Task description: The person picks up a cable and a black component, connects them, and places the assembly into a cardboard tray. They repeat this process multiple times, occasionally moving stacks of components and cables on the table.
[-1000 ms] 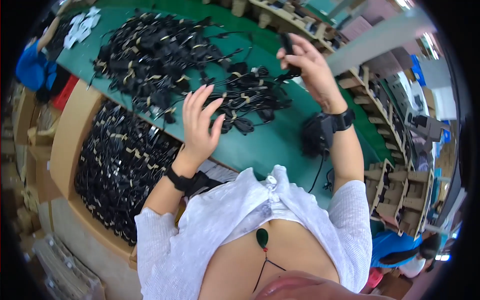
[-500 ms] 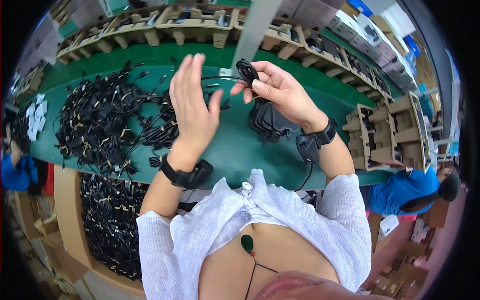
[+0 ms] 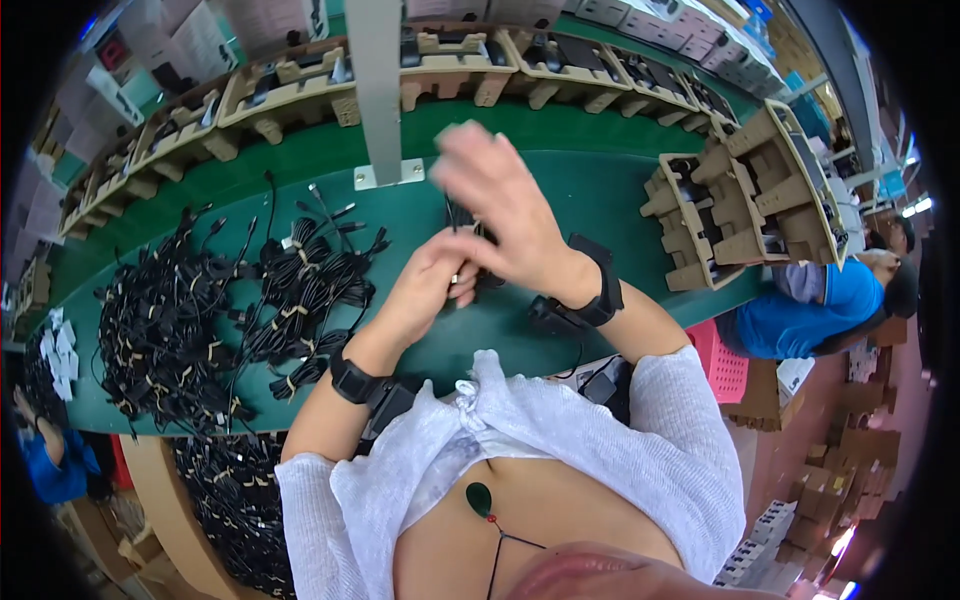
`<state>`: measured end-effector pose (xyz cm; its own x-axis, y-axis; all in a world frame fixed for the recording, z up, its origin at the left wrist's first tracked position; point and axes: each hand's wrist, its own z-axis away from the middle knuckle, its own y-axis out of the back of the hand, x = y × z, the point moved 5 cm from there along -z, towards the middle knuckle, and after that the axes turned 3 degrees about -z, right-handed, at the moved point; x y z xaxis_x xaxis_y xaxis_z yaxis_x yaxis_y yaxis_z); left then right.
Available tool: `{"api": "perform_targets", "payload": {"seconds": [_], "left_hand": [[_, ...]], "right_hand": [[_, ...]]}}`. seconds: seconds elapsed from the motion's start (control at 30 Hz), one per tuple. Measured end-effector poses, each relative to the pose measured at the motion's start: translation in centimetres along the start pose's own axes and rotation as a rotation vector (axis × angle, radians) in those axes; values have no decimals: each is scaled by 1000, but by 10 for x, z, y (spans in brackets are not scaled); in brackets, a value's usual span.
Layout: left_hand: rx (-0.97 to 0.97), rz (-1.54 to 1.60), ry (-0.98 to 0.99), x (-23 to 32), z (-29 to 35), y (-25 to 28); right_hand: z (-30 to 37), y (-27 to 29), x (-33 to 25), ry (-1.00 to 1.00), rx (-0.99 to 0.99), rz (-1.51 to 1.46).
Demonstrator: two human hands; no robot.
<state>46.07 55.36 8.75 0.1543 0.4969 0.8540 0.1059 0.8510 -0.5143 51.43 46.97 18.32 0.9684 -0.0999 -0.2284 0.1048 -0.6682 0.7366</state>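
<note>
My left hand (image 3: 424,284) is closed, thumb and fingers pressed together, low over the middle of the green table (image 3: 620,215). It grips a black cable (image 3: 459,214), part of which shows between my hands; a small shiny bit shows at my fingers. Just above and touching or nearly touching it, my right hand (image 3: 515,212) is stretched out, its fingertips smeared by motion. Nothing shows in its fingers. Left of my hands lies a pile of bundled black cables (image 3: 315,285), with a larger cable heap (image 3: 165,325) beyond it. The flat black pieces under my hands are mostly hidden.
A metal post (image 3: 377,90) stands at the table's back. Behind runs a row of cardboard trays (image 3: 290,105) holding black items. Stacked moulded trays (image 3: 770,200) stand at right, near a person in blue (image 3: 815,315). A carton of cables (image 3: 165,480) is below left.
The view has shifted to the right. My right hand has let go of the coiled cable and opened; my left hand has closed on it. Both hands have come together, lower over the table.
</note>
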Motion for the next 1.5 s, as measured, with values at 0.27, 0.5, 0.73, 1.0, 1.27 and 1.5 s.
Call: {"api": "perform_targets", "payload": {"seconds": [0.27,0.5,0.73,1.0,1.27,1.5], "left_hand": [[-91,78,185,-12,3,12],[-76,-66,-3,1,-18,13],[251,-488,-221,-24,-28,71],[243,-608,-149,-32,-28,69],[274,-578,-127,-31,-25,69],[283,-609,-144,-29,-27,67]], "right_hand": [[38,0,11,-80,-540,-108],[13,17,62,-311,-281,-136],[-57,90,209,-464,63,691],[-76,47,306,-308,-330,1117],[-81,3,350,-499,-415,1039],[-51,-5,382,-310,-93,768]]}}
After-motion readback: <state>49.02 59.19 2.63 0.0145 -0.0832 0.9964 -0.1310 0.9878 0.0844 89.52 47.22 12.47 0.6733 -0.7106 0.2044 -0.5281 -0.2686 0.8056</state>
